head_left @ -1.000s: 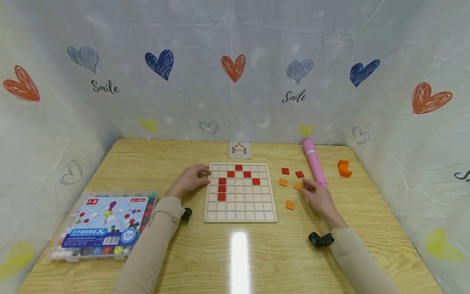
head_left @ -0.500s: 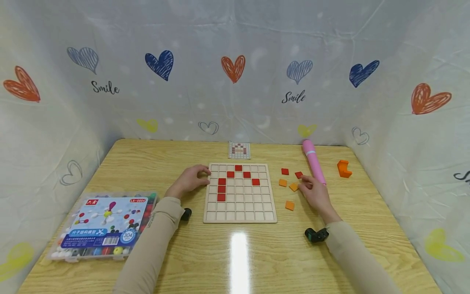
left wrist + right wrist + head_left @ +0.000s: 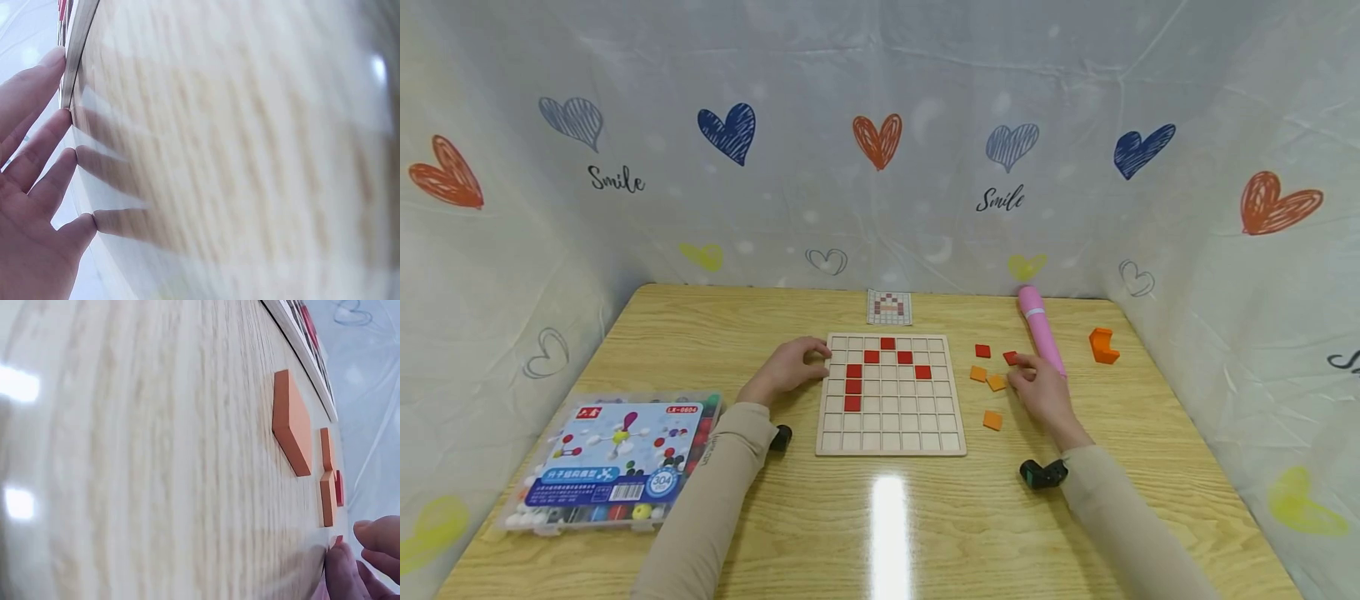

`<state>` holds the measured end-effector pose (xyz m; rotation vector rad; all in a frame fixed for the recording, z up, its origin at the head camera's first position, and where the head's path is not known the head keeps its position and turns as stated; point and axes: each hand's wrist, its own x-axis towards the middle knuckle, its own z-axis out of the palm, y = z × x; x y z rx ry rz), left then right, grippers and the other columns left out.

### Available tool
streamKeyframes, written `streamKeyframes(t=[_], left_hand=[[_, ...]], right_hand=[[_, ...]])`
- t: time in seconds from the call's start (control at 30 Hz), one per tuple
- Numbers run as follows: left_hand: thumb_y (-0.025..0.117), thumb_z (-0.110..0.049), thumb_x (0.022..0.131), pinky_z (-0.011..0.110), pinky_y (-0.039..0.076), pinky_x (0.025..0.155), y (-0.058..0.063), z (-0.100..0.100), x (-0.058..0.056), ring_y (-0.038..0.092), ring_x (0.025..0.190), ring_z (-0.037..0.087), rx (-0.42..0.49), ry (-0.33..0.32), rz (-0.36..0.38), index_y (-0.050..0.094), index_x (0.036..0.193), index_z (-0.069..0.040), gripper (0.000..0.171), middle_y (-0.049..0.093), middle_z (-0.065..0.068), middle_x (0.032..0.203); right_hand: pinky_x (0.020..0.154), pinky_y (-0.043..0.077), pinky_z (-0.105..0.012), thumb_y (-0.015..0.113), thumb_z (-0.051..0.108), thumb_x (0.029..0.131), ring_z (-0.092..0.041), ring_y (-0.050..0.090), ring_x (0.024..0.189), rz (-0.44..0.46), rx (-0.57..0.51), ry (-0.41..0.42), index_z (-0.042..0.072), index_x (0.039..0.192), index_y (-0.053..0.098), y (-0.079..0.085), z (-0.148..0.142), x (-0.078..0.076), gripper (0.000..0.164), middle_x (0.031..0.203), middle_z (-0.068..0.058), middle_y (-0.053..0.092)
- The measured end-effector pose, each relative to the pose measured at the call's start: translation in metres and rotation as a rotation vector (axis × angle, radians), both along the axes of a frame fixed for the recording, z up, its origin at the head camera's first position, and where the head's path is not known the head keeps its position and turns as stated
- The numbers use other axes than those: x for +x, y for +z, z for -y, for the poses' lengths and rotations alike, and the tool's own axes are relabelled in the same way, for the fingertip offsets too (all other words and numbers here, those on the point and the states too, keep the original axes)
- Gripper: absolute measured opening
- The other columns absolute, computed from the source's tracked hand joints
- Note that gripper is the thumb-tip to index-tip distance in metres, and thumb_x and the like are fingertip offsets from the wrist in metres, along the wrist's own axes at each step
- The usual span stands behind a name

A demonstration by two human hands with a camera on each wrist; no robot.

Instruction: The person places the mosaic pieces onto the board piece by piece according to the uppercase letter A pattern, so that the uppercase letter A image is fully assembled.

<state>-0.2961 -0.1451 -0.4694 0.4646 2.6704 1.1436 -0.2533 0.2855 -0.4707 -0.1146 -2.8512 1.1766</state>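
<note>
In the head view a pale wooden grid board [image 3: 910, 429] lies mid-table with several red tiles [image 3: 853, 387] in its squares. My left hand [image 3: 786, 367] rests at the board's left edge; in the left wrist view its fingers [image 3: 53, 178] are spread and touch the edge and tabletop. To the right, my right hand [image 3: 1043, 390] has a fingertip on a loose red tile [image 3: 1011, 357], partly covered. Its thumb [image 3: 375, 534] stands apart from that finger in the right wrist view. Beside it lie three orange tiles [image 3: 992, 420] and another red tile [image 3: 982, 351].
Behind the board lies a small pattern card [image 3: 890, 307]. A pink tube [image 3: 1041, 329] lies just beyond my right hand, with an orange notched block [image 3: 1103, 344] farther right. A clear case of coloured balls [image 3: 617, 467] sits at the left, close to my left sleeve.
My right hand slid one orange tile left toward the other orange one, let it go, and shifted to the red tile behind. My left hand stayed put.
</note>
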Motion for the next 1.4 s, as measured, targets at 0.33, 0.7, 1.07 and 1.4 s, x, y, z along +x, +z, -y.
streamKeyframes(t=[0.33, 0.7, 1.07, 1.4], left_hand=[[0.07, -0.013, 0.091, 0.05, 0.026, 0.116, -0.001, 0.0, -0.001, 0.036, 0.138, 0.037, -0.006, -0.004, -0.001, 0.065, 0.116, -0.004, 0.027, 0.05, 0.017, 0.142], [0.07, -0.013, 0.091, 0.05, 0.026, 0.116, 0.0, 0.0, 0.0, 0.036, 0.138, 0.037, -0.011, -0.003, -0.003, 0.065, 0.116, -0.005, 0.027, 0.049, 0.017, 0.143], [0.07, -0.012, 0.091, 0.05, 0.027, 0.116, 0.0, 0.0, 0.0, 0.037, 0.138, 0.038, -0.013, -0.005, -0.005, 0.065, 0.114, -0.004, 0.025, 0.05, 0.018, 0.143], [0.07, -0.012, 0.091, 0.05, 0.027, 0.116, 0.002, 0.0, 0.0, 0.037, 0.138, 0.038, -0.017, 0.003, -0.002, 0.065, 0.115, -0.004, 0.026, 0.05, 0.018, 0.143]], right_hand=[[0.096, 0.05, -0.052, 0.061, 0.011, 0.095, -0.043, 0.06, 0.113, -0.048, 0.055, 0.028, -0.012, 0.137, 0.046, 0.002, -0.004, -0.011, 0.051, 0.137, -0.03, 0.051], [0.094, 0.05, -0.051, 0.064, 0.011, 0.093, -0.042, 0.062, 0.107, -0.043, 0.118, 0.027, -0.016, 0.13, 0.052, 0.001, 0.0, -0.024, 0.047, 0.123, -0.033, 0.059], [0.101, 0.044, -0.051, 0.065, 0.01, 0.092, -0.042, 0.055, 0.114, 0.0, 0.183, 0.018, -0.014, 0.123, 0.059, 0.007, 0.002, -0.033, 0.04, 0.12, -0.031, 0.061], [0.096, 0.047, -0.051, 0.065, 0.007, 0.091, -0.041, 0.059, 0.107, -0.004, 0.237, 0.067, -0.013, 0.117, 0.062, 0.008, 0.001, -0.034, 0.033, 0.114, -0.029, 0.064]])
